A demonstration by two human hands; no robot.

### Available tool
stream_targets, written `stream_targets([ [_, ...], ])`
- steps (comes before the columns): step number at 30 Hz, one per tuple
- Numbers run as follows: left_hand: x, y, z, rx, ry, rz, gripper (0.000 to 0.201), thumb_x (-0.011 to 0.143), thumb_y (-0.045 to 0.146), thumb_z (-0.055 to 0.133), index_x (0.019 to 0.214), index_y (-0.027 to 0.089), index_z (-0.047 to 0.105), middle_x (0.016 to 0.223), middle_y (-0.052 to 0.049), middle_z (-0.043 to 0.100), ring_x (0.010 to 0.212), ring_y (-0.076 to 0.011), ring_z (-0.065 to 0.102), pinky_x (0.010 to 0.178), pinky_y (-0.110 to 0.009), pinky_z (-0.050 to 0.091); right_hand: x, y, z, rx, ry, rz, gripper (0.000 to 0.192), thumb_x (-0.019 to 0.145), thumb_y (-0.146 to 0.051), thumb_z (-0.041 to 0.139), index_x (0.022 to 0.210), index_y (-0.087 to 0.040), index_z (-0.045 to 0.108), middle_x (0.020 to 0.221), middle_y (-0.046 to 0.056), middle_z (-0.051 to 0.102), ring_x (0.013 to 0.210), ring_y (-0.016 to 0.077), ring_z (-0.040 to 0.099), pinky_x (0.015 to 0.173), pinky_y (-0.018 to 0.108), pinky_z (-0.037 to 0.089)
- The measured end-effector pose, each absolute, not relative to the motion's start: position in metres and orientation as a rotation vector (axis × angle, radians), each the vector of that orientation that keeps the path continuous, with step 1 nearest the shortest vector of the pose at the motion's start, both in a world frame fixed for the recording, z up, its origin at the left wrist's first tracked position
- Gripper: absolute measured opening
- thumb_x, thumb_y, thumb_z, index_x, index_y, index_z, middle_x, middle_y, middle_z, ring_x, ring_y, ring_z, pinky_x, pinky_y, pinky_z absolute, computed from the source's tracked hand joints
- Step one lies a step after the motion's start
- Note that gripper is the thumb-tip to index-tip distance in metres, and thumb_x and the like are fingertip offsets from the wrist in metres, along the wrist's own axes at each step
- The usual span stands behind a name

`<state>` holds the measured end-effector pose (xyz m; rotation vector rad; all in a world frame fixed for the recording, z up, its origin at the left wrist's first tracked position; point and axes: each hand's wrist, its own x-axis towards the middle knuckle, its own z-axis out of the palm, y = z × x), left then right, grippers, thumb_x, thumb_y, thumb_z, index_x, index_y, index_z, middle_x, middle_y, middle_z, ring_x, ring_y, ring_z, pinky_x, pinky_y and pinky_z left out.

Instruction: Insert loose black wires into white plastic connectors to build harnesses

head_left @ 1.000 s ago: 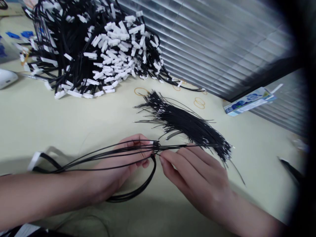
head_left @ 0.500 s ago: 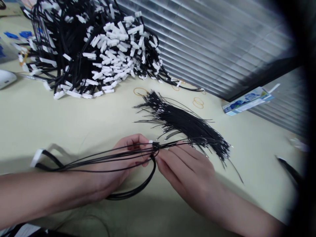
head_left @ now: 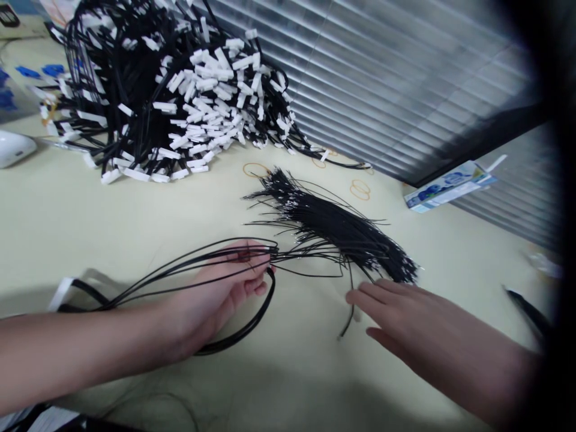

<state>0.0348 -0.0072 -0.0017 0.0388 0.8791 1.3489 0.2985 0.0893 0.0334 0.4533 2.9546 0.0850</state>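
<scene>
My left hand (head_left: 216, 294) pinches a small bunch of thin black wires (head_left: 189, 267) near their ends; the wires run back to the left toward a white connector (head_left: 60, 294) and a black loop (head_left: 252, 327) curves under the palm. My right hand (head_left: 414, 330) lies flat with fingers spread, holding nothing, just below a loose bundle of black wires (head_left: 342, 231) on the cream table (head_left: 135, 216). One wire (head_left: 348, 312) trails down by its fingertips.
A large heap of black cables with white connectors (head_left: 171, 90) fills the back left. Rubber bands (head_left: 362, 189) lie near the blinds (head_left: 382, 78). A small blue-and-white carton (head_left: 450, 186) sits at the right, a white object (head_left: 13, 147) at the far left.
My right hand has let go of the wires at the pinch point and moved right and down, fingers spread. The left hand still holds the bunch.
</scene>
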Motion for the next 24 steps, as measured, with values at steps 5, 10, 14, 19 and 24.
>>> stream_targets([
  [5,0.037,-0.005,0.000,0.074,0.918,1.359,0.016,0.070,0.009,0.074,0.082,0.016,0.066,0.078,0.001,0.064,0.074,-0.0093,0.059,0.072,-0.022,0.046,0.274,0.102,0.019,0.421,2.919,-0.001,0.039,0.081,-0.002,0.047,0.111,-0.025,0.059,0.110,0.004,0.065,0.100,0.0213,0.061,0.086,0.035,0.048],
  [10,0.037,-0.005,0.001,0.095,0.905,1.374,0.015,0.071,0.010,0.073,0.081,0.017,0.065,0.078,0.001,0.064,0.075,-0.0102,0.058,0.072,-0.023,0.045,0.250,0.103,0.031,0.334,3.012,0.020,0.022,0.084,-0.004,0.049,0.095,-0.020,0.060,0.092,0.003,0.066,0.085,0.0176,0.063,0.075,0.030,0.049],
  [14,0.037,-0.005,-0.001,0.097,0.899,1.369,0.016,0.070,0.009,0.073,0.080,0.016,0.064,0.078,0.001,0.063,0.074,-0.0101,0.058,0.071,-0.023,0.045,0.243,0.100,0.030,0.239,3.037,0.105,0.025,0.080,0.001,0.050,0.093,-0.018,0.058,0.093,0.004,0.065,0.089,0.0189,0.061,0.076,0.032,0.049],
  [19,0.037,-0.005,-0.001,0.095,0.887,1.362,0.014,0.071,0.010,0.073,0.080,0.016,0.064,0.079,0.000,0.063,0.074,-0.0103,0.058,0.072,-0.024,0.045,0.235,0.101,0.025,0.278,2.952,0.017,0.017,0.080,-0.003,0.053,0.088,-0.018,0.056,0.091,0.004,0.061,0.088,0.0196,0.057,0.078,0.036,0.047],
  [24,0.036,-0.006,-0.002,0.129,0.892,1.345,0.014,0.073,0.011,0.071,0.083,0.016,0.064,0.079,0.001,0.062,0.075,-0.0100,0.057,0.073,-0.024,0.045,0.228,0.086,0.040,0.437,2.963,-0.408,0.012,0.081,-0.007,0.051,0.084,-0.019,0.051,0.075,-0.002,0.056,0.069,0.0119,0.053,0.064,0.025,0.045],
])
